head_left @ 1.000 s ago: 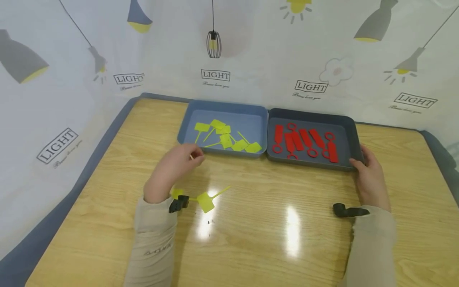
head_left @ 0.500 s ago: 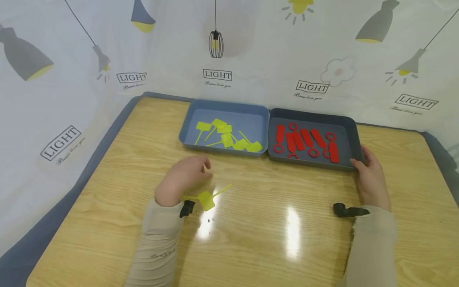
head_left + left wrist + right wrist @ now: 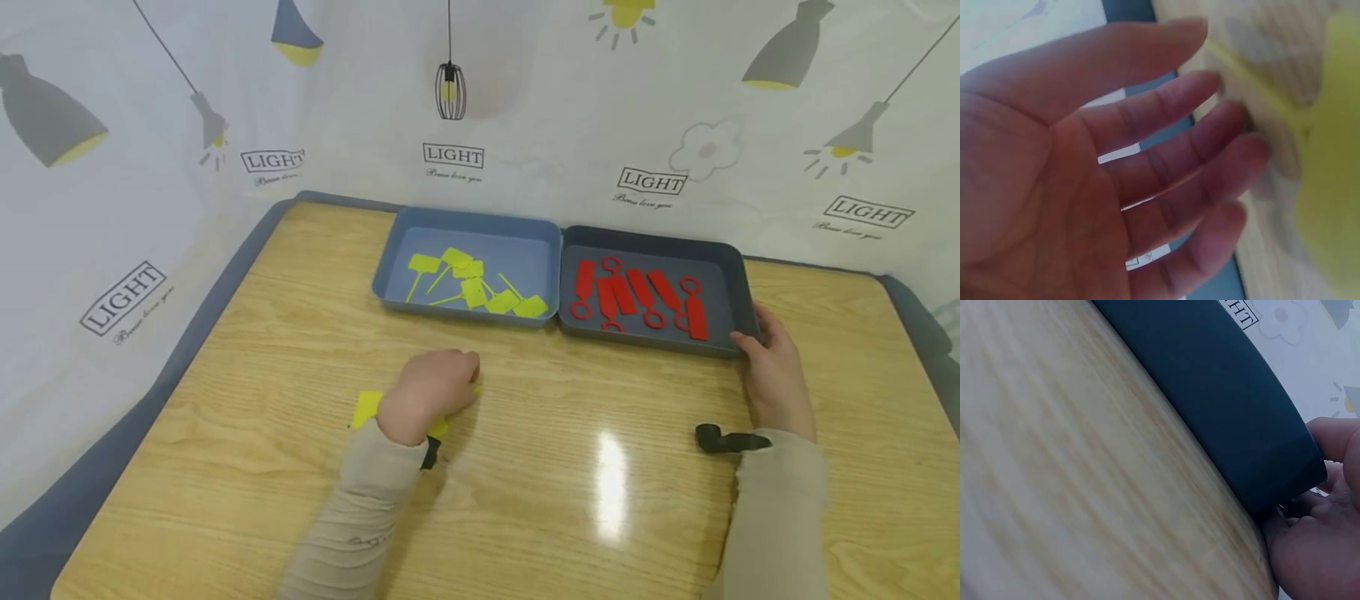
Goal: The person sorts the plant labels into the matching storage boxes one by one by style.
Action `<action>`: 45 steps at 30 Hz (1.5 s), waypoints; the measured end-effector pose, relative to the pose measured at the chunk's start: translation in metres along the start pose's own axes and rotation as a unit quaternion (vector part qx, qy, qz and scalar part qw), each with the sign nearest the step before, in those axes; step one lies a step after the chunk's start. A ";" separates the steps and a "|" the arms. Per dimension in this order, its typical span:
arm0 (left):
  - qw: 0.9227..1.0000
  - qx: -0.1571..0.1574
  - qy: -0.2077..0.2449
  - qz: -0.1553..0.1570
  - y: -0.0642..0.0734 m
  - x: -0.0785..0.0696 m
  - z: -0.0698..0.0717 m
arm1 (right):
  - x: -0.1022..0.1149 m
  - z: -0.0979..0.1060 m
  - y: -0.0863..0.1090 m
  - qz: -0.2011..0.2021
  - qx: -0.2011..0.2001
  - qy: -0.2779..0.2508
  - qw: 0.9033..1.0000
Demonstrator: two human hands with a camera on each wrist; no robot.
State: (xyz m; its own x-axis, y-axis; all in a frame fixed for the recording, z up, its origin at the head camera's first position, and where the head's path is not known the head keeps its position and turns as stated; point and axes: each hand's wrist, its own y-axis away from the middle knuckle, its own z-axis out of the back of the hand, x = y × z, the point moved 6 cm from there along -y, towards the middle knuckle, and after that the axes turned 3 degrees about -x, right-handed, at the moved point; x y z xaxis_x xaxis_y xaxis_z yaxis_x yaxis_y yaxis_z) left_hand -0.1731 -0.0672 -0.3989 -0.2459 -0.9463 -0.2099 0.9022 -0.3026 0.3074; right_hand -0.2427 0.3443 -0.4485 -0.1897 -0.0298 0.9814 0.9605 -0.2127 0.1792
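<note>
My left hand [image 3: 433, 392] hovers low over the table, fingers loosely bent, nothing between them. Beneath it lie yellow tags with thin stems; one tag [image 3: 366, 406] shows to its left, and another is mostly covered by the hand. The left wrist view has a yellow tag [image 3: 1335, 162] just past my fingertips, its stem reaching toward the thumb tip. At the dark grey tray [image 3: 648, 342], my right hand [image 3: 780, 383] grips the right end near the front corner, thumb at the rim. The right wrist view gives the tray's outer wall [image 3: 1210, 400] standing on the wood.
A blue tray [image 3: 517, 248] with several yellow tags [image 3: 425, 263] stands against the dark tray's left side. Inside the dark tray lie several red tags [image 3: 640, 290] with ring ends. Behind the wooden table [image 3: 540, 500] hangs a white printed curtain [image 3: 540, 108].
My left hand has come away from the blue tray's front edge, moving right and toward me until it covers one loose yellow tag. The right hand keeps its hold on the dark tray.
</note>
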 end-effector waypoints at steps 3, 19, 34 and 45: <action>1.000 -0.009 -0.015 0.000 -0.001 -0.004 -0.002 | 0.000 -0.001 0.000 0.003 -0.001 -0.014 1.000; 0.998 -0.031 -0.045 0.024 -0.005 -0.012 -0.004 | 0.000 0.000 0.001 0.003 -0.009 -0.006 1.000; 0.997 0.010 -0.055 0.048 0.005 0.003 0.001 | -0.002 0.000 -0.002 0.005 -0.007 -0.029 1.000; 0.996 0.040 -0.006 0.085 0.013 0.031 0.004 | 0.000 -0.001 -0.001 0.006 0.006 -0.061 0.998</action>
State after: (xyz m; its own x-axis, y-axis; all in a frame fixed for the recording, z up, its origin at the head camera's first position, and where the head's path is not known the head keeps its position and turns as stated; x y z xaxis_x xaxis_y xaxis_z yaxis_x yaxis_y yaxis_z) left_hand -0.1709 -0.1011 -0.3975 -0.0963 -0.9858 -0.1375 0.9000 -0.1452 0.4109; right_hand -0.2439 0.3433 -0.4492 -0.1527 0.0878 0.9844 0.9651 -0.2012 0.1676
